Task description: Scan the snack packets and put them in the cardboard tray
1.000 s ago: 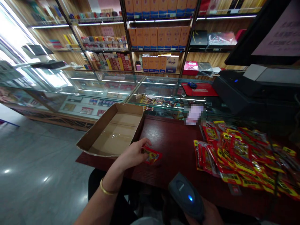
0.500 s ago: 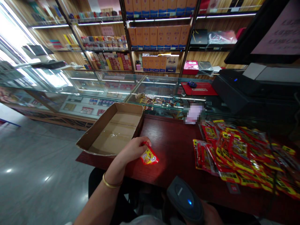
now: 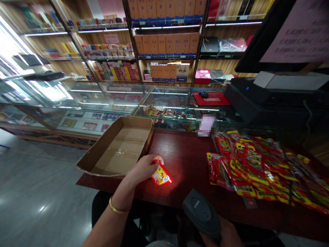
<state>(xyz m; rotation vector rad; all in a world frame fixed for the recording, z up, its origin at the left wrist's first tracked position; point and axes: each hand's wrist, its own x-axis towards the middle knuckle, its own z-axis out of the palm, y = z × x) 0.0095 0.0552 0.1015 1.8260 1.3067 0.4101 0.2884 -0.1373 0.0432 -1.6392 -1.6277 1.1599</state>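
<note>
My left hand (image 3: 146,168) pinches a small red and yellow snack packet (image 3: 161,174) by its upper end, over the dark red wooden counter (image 3: 177,151). Reddish light falls on the packet's right side and the wood around it. Low in the view, my right hand (image 3: 226,233) grips a black barcode scanner (image 3: 202,214) whose head points toward the packet. An open cardboard box (image 3: 120,147) stands just left of my left hand, with only its bare bottom showing. A big heap of similar red and yellow packets (image 3: 254,164) lies to the right.
A glass display case (image 3: 108,96) runs behind the counter. On it are a red mouse pad (image 3: 213,99) with a mouse and a black printer-like machine (image 3: 257,99) below a monitor (image 3: 288,37). A pixelated object (image 3: 206,125) lies at the counter's back. Boxed goods fill the shelves (image 3: 164,31).
The view has shifted slightly, moving the scene left. The packet remains in my left hand, turned a little. The blue light on the scanner has gone out.
</note>
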